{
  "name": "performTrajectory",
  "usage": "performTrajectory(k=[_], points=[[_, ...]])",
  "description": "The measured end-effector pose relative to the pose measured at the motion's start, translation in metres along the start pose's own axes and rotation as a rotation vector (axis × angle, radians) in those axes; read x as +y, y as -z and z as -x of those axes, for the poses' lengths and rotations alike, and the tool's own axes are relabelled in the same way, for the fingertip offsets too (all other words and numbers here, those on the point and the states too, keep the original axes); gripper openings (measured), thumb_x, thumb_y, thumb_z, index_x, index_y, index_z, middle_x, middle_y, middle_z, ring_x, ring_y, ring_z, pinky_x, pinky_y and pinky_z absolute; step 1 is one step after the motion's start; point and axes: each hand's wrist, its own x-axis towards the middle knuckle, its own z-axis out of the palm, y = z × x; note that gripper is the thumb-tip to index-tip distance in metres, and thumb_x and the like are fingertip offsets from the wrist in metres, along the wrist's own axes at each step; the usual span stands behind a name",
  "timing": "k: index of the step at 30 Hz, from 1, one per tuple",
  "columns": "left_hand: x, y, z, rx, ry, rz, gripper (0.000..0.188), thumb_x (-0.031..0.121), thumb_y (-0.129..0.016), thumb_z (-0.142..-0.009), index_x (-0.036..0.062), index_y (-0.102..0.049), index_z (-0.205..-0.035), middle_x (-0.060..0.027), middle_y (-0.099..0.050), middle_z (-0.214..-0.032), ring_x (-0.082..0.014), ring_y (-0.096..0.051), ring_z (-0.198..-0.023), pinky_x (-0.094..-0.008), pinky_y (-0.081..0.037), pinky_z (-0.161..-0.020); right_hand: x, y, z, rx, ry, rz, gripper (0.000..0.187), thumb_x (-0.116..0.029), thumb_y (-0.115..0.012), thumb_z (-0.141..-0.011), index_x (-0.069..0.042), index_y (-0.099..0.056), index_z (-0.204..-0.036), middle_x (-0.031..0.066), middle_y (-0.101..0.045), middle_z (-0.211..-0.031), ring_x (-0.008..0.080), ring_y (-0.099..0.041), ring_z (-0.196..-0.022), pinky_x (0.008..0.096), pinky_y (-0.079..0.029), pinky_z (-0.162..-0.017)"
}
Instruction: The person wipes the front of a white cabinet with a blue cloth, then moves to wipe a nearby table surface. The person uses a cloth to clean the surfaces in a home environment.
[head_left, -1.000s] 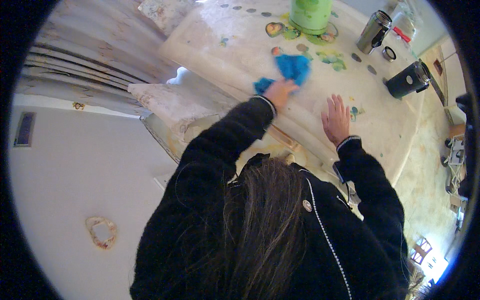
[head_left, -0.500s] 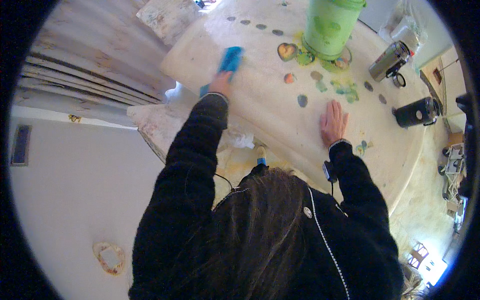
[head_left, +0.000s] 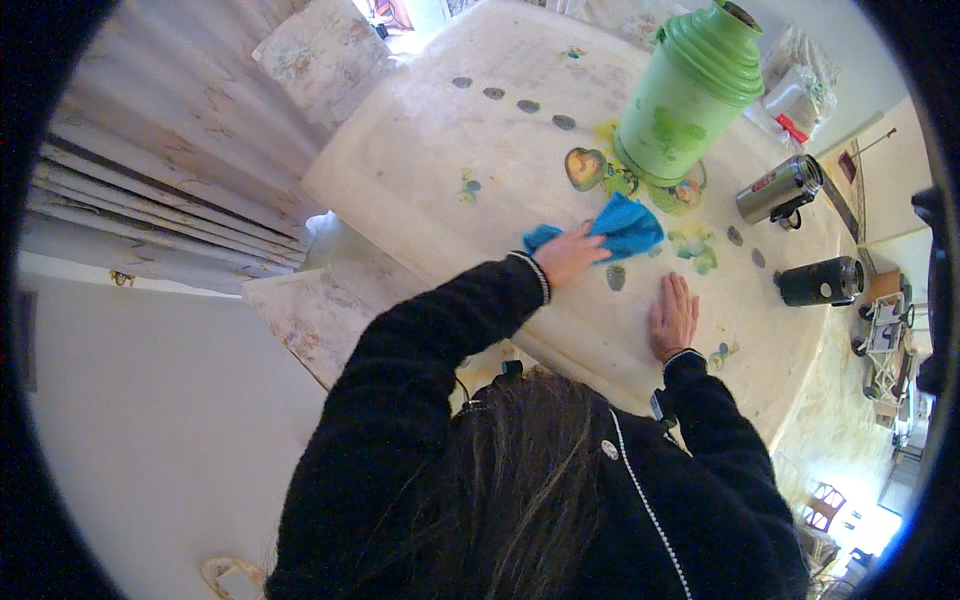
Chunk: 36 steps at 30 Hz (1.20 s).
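A blue cloth lies bunched on the patterned tablecloth, in the middle of the near part of the table. My left hand grips it and presses it down, with part of the cloth poking out on either side of the fingers. To the right, my right hand rests flat on the tablecloth, fingers stretched out and holding nothing. A large green thermos jug stands beyond the cloth. The heart-shaped print of the tablecloth shows beside its base.
A steel flask and a black flask are along the table's right side. Behind them sits a clear plastic bag. Cloth-covered chairs and a curtain are on the left. A folding cart stands farther right.
My left hand has swept the blue cloth from the table's left edge rightward, close to my right hand. My right hand stays flat on the table. The view has tilted a little.
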Motion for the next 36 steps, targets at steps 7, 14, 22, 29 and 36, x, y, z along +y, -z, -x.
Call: performTrajectory(k=[7, 14, 22, 29, 36], points=[[-0.169, 0.106, 0.166, 0.332, 0.853, -0.277, 0.032, 0.004, -0.053, -0.081, 0.0091, -0.061, -0.112, -0.0191, -0.06, -0.111, -0.0358, -0.058, -0.101, -0.0423, -0.05, -0.087, -0.003, 0.002, -0.001, 0.011, -0.005, -0.021, 0.054, -0.023, -0.047, -0.087, -0.009, -0.041, -0.138, 0.0097, -0.038, -0.146, 0.0271, -0.03, -0.138, 0.0493, -0.016, -0.113], [-0.19, 0.076, 0.114, 0.217, 0.83, -0.303, 0.033, 0.009, -0.048, -0.085, 0.0014, -0.056, -0.116, -0.0218, -0.058, -0.115, -0.036, -0.054, -0.108, -0.0424, -0.041, -0.093, -0.002, 0.005, -0.003, 0.046, 0.017, -0.057, 0.054, -0.023, -0.048, -0.084, -0.008, -0.044, -0.136, 0.0111, -0.041, -0.144, 0.0294, -0.032, -0.137, 0.0501, -0.017, -0.113], [-0.077, 0.015, -0.017, -0.096, -0.107, 0.046, 0.034, 0.009, -0.048, -0.085, 0.0066, -0.055, -0.118, -0.0164, -0.054, -0.122, -0.0361, -0.051, -0.113, -0.0436, -0.04, -0.1, -0.003, 0.007, -0.005, -0.035, -0.026, -0.031, 0.056, -0.025, -0.049, -0.084, -0.009, -0.043, -0.137, 0.0099, -0.039, -0.145, 0.028, -0.03, -0.138, 0.051, -0.015, -0.113], [-0.324, 0.12, 0.127, 0.259, 1.0, -0.118, 0.04, 0.016, -0.062, -0.079, 0.0107, -0.061, -0.119, -0.0196, -0.06, -0.116, -0.0373, -0.058, -0.104, -0.043, -0.046, -0.093, -0.003, 0.006, -0.007, -0.047, -0.056, -0.036, 0.056, -0.025, -0.049, -0.084, -0.009, -0.043, -0.137, 0.0101, -0.039, -0.146, 0.0285, -0.031, -0.138, 0.0509, -0.016, -0.114], [-0.313, 0.098, 0.13, 0.359, 0.918, -0.497, 0.03, 0.009, -0.058, -0.076, 0.0042, -0.06, -0.105, -0.0171, -0.062, -0.103, -0.0372, -0.055, -0.101, -0.0454, -0.045, -0.089, -0.005, 0.009, -0.008, -0.064, -0.046, -0.041, 0.056, -0.028, -0.047, -0.085, -0.009, -0.043, -0.137, 0.0101, -0.039, -0.145, 0.0286, -0.031, -0.138, 0.0497, -0.015, -0.114]])
